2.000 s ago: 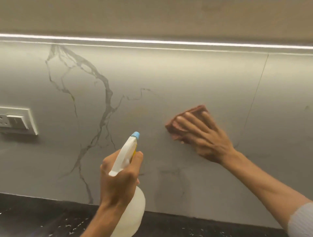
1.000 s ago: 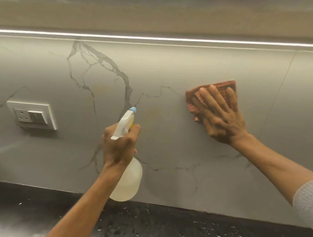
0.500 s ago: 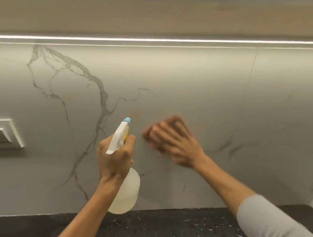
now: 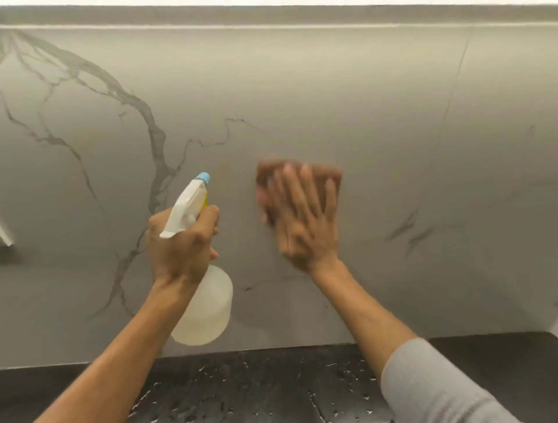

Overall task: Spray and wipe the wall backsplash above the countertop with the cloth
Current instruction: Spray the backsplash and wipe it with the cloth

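Cloth [image 4: 302,178] under flat right hand [image 4: 305,223], spray bottle [image 4: 202,302] in left hand [image 4: 181,244]

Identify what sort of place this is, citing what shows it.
Probably a home kitchen: a grey marble-veined wall backsplash rises behind a dark speckled stone countertop, with a bright light strip overhead, apparently under a cabinet.

A dark, near-black bench [image 4: 271,380] runs along the bottom of the view, its back edge meeting the grey veined backsplash [image 4: 377,120]; pale flecks or droplets scatter over its middle stretch, too blurred to tell which; the two forearms cross above it and hide parts of its surface.
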